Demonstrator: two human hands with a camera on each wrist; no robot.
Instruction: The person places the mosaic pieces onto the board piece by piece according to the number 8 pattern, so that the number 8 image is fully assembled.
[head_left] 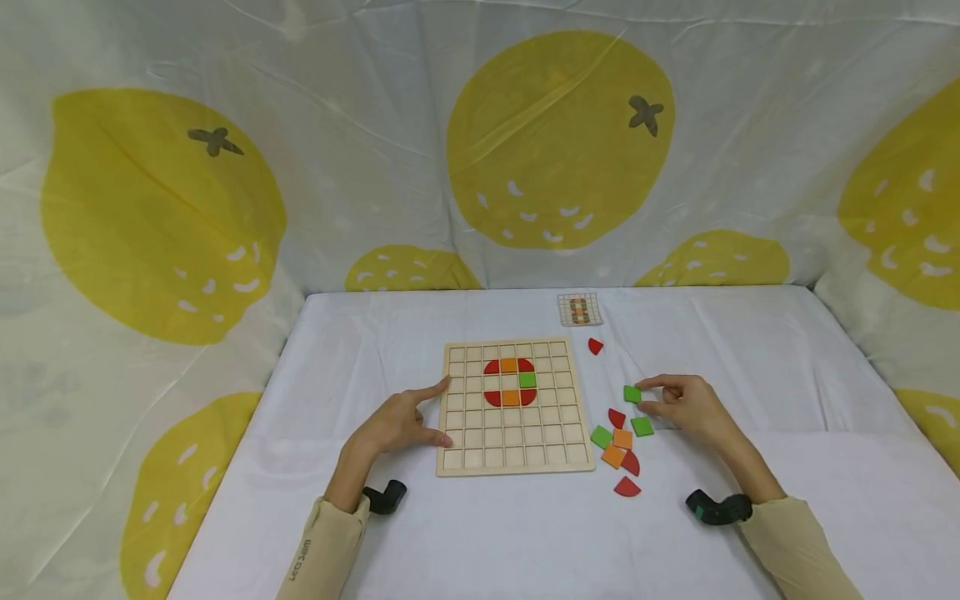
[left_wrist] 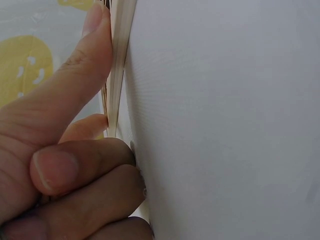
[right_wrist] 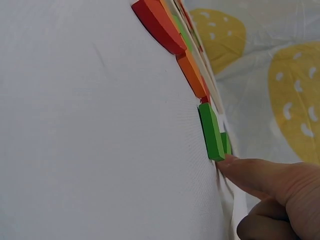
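Red is found nearest: a quarter-round piece (head_left: 627, 487) lies loose on the white-covered counter (head_left: 480, 542), with orange tiles (head_left: 612, 457) beyond it. The wooden board (head_left: 514, 435) is touched at its left edge by the left hand (head_left: 392, 423), whose thumb and index finger are spread straight. To the board's right, a green tile (head_left: 632, 394) is pinched between thumb and index finger of the right hand (head_left: 688, 408); whether it is lifted cannot be told. The step in hand is judged to be picking up; a carry leftward seems called for, perhaps to the bare cell (head_left: 492, 382) level with the placed green square (head_left: 527, 380), with the far pattern card (head_left: 579, 309) followed.
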